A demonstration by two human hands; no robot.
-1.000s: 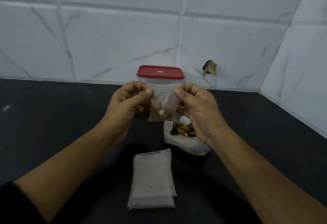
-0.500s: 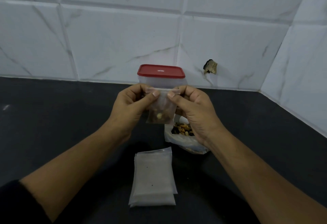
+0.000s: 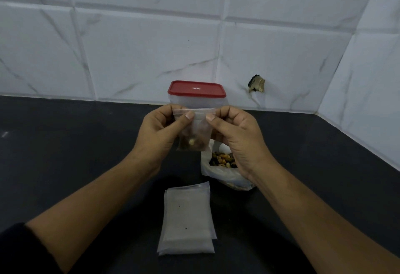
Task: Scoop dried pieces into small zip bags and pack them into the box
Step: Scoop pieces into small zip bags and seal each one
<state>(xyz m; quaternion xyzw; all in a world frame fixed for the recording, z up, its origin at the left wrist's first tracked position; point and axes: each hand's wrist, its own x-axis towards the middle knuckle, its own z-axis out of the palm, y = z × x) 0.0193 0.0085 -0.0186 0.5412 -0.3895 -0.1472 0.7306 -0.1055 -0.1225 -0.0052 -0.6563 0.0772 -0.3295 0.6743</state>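
A small clear zip bag [image 3: 198, 135] with dried pieces at its bottom hangs in the air in front of me. My left hand [image 3: 160, 132] pinches its top strip on the left, and my right hand [image 3: 236, 135] pinches it on the right, thumbs close together. Behind the bag stands a clear plastic box [image 3: 218, 103] with a red lid [image 3: 195, 89] on it. Below my right hand, an open plastic bag [image 3: 225, 175] of dried pieces lies on the counter. A stack of empty zip bags [image 3: 187, 219] lies nearer to me.
The counter [image 3: 75, 143] is black, with white marble tiles [image 3: 129, 46] behind and at the right, meeting in a corner. One tile at the back right has a chipped hole [image 3: 257, 84].
Both hands have drawn closer together along the bag's top strip; the thumbs that were at its corners now sit near the middle.
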